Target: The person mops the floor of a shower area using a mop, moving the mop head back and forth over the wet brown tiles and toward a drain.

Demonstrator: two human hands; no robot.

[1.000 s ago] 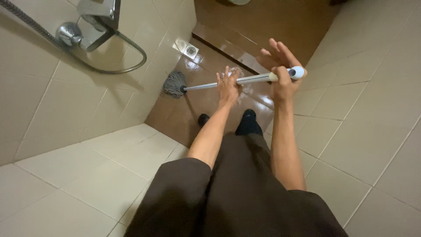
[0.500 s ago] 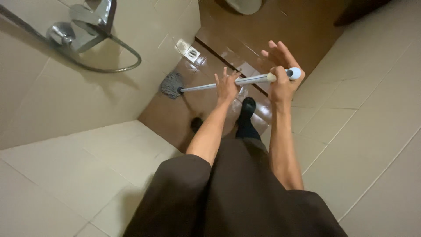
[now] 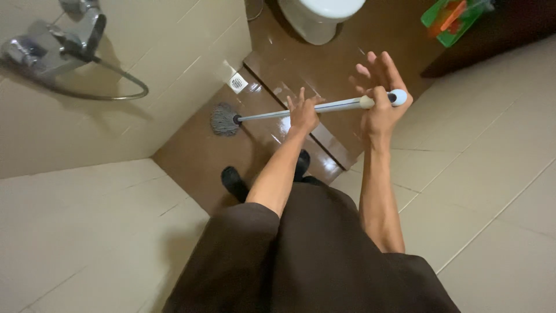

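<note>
I hold a mop by its long silver handle (image 3: 266, 115). Its grey string head (image 3: 222, 120) rests on the wet brown floor (image 3: 197, 156) close to the beige tiled wall. My left hand (image 3: 302, 113) grips the middle of the handle with some fingers spread. My right hand (image 3: 381, 95) holds the top end near the pale blue cap (image 3: 397, 97), thumb over the shaft and fingers fanned out. My dark shoes (image 3: 234, 182) stand on the brown floor below the mop.
A chrome shower tap with a hose (image 3: 55, 49) hangs on the left wall. A floor drain (image 3: 237, 83) sits by the wall, a low step (image 3: 313, 124) crosses the floor, a white toilet base (image 3: 318, 17) stands beyond, and a green container (image 3: 454, 20) lies top right.
The view has tilted up, bringing the toilet and green container in. The mop head has slid slightly along the floor, and my feet have shifted left and back.
</note>
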